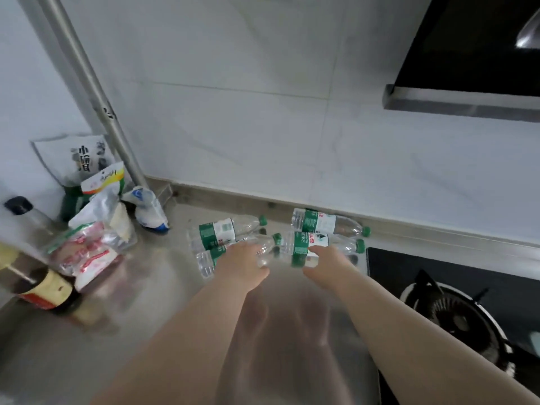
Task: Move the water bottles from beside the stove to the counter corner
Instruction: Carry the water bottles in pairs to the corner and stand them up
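1. Four water bottles lie on the counter, left of the stove.
2. The back-left bottle and back-right bottle lie nearest the wall.
3. The left hand holds the front-left bottle; the right hand holds the front-right bottle.
4. Bags fill the far-left corner.

The left hand and right hand are bare, as are both forearms down to the lower edge.

4 bottles lay on their sides on the counter beside the stove. Left hand covered 1, right hand touched another. Bags stood left.
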